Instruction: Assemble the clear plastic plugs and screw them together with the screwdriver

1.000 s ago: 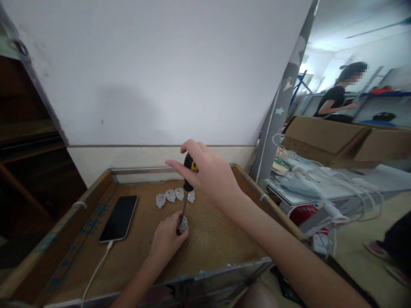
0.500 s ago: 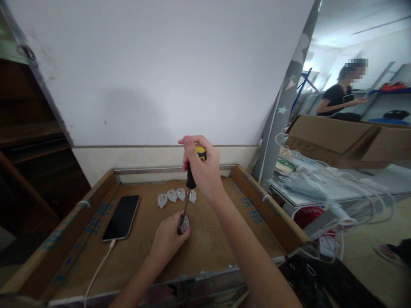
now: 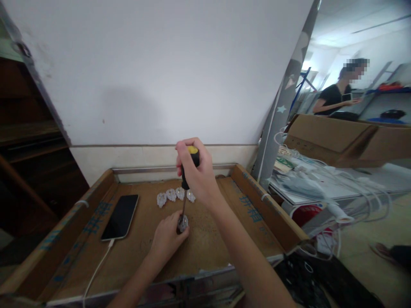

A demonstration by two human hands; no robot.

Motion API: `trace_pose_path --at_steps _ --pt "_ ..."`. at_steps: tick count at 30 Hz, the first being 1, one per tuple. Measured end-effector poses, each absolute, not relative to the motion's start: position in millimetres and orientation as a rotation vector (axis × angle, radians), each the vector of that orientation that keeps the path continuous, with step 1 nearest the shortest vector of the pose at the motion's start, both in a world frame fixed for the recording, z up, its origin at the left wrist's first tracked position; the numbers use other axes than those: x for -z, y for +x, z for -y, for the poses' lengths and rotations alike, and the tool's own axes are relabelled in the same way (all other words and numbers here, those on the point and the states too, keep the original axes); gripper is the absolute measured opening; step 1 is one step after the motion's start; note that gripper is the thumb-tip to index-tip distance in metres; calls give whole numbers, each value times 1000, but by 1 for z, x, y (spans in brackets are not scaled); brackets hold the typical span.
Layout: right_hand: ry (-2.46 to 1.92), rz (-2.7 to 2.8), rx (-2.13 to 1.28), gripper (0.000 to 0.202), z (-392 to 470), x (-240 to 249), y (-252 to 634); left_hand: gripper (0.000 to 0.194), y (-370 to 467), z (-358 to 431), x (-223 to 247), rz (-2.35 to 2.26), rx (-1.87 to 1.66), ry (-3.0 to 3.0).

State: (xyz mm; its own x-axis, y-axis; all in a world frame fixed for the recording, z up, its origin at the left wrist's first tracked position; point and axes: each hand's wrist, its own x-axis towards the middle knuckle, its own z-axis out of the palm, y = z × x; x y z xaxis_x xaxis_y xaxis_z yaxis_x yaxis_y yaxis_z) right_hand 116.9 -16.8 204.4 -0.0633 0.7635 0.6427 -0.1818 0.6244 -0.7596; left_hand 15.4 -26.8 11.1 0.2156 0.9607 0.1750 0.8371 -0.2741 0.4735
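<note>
Both hands are busy here, so fingers first. Right hand (image 3: 204, 175) has its fingers curled snugly round the handle of a black and yellow screwdriver (image 3: 185, 182), thumb up by the yellow end, hardly any gap. Left hand (image 3: 163, 239) has thumb and index finger pinched a little apart, with a small clear plastic piece (image 3: 183, 223) between them, right down by the tabletop (image 3: 212, 239). The shaft (image 3: 184, 203) runs down to that piece, close to upright. Can't tell exactly where the tip seats, it's too small and partly hidden.

Couple of tips, imo. Hold the shaft square to whatever the tip sits in, cos a lean will probably make it slip out. Press straight down through the handle and turn from the wrist, nice and slow. The pinch matters just as much: firm enough that the piece can't spin, but not a death grip, since clear plastic like that could crack. I'd also have those left fingertips low on its sides, as they look really close to the tip and a slip would hurt.

Further out, four similar clear pieces (image 3: 171, 195) sit in a loose row beyond the left hand, well out of the elbow's way. A phone (image 3: 120, 218) lies off to the left with a white cable (image 3: 98, 267) plugged in.
</note>
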Motion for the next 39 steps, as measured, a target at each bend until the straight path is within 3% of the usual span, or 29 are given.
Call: trace_pose_path --at_steps 6,11,14,20,24,34,39 --pt "-441 1585 -888 23 21 -206 112 35 16 27 -12 -1670 -637 2234" --pt "-496 1396 -857 37 12 -204 111 35 16 27 -13 -1661 -635 2271" --pt "-548 1352 -728 26 16 -200 113 34 15 27 -14 -1673 -617 2261" --pt "-462 1572 -829 18 32 -201 121 31 15 28 -17 -1679 -590 2218" --pt "-474 1473 -919 29 26 -205 119 35 15 28 -18 -1686 -588 2201" --pt "-565 1217 -616 30 38 -218 127 38 14 29 -25 -1691 -520 2174" --pt "-533 1028 -170 27 40 -234 178 43 15 25 -26 -1698 -476 2165"
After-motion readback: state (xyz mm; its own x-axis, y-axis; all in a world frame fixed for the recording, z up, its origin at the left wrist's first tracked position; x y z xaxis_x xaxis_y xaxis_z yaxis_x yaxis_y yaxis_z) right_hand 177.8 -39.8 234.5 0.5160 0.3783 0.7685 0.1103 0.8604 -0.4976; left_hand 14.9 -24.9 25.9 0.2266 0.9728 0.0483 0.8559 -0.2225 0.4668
